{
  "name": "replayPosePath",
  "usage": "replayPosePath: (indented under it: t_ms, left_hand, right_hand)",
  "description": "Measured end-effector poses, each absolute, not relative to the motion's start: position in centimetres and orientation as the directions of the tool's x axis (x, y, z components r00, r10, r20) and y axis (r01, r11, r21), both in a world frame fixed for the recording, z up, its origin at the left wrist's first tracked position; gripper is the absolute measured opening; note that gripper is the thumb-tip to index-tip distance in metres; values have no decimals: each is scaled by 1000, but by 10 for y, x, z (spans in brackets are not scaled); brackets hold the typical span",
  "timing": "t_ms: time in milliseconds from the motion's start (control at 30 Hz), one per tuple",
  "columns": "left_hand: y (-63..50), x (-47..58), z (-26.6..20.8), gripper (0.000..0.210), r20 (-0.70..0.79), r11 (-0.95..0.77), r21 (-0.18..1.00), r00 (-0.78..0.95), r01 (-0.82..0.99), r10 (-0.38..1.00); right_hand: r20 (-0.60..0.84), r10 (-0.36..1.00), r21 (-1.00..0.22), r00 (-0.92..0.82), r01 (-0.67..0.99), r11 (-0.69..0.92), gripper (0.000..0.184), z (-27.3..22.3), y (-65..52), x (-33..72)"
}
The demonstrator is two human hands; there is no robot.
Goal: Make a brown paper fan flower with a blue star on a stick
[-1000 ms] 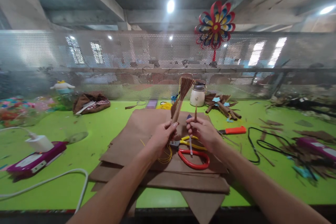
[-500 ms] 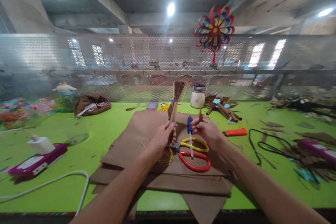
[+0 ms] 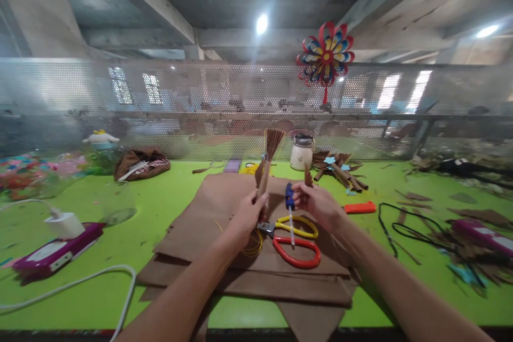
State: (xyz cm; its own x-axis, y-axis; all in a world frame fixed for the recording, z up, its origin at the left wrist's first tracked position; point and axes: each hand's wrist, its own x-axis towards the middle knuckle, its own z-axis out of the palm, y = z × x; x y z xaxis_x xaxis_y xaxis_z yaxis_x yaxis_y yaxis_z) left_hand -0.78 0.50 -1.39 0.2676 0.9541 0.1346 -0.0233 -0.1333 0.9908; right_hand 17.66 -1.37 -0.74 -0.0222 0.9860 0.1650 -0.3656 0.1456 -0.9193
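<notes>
My left hand (image 3: 251, 215) is closed round a bundle of pleated brown paper (image 3: 273, 143), held upright with its top fanned out like a small brush. A smaller pleated piece sticks out at its left side, and thin yellow wire runs along it. My right hand (image 3: 315, 203) pinches a small leaf-shaped piece of pleated brown paper (image 3: 308, 175). Beside its fingertips is a blue glue gun (image 3: 289, 196) with a white glue stick; whether the fingers touch it I cannot tell. Scissors (image 3: 297, 262) with one red and one yellow handle lie below, near coiled yellow wire (image 3: 253, 248).
Stacked brown paper sheets (image 3: 192, 224) lie under my hands on the green table (image 3: 160, 310). Behind stand a lidded white jar (image 3: 302, 155) and rolled brown paper pieces (image 3: 340, 168). A red-handled tool (image 3: 359, 207) lies right; a purple power strip (image 3: 60, 251) with a white cable lies left.
The whole view has shifted slightly, so things sit a little lower in the picture. Both hands keep their holds; the paper bundle has turned slightly and its smaller side piece shows more clearly.
</notes>
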Motion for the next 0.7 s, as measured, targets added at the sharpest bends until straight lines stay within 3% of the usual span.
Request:
replayPosePath:
  t_ms: [200, 400, 700]
  left_hand:
    - [6, -8, -15, 28, 149, -148, 989, 290, -26, 945]
    - [7, -8, -14, 26, 109, -82, 992, 306, -99, 946]
    - [5, -9, -10, 26, 52, -4, 988, 315, -152, 948]
  right_hand:
    - [184, 983, -950, 0, -256, 178, 33, -3, -16, 180]
    - [292, 932, -946, 216, -81, 315, 16, 0, -3, 213]
    - [249, 966, -965, 67, -62, 253, 32, -5, 2, 229]
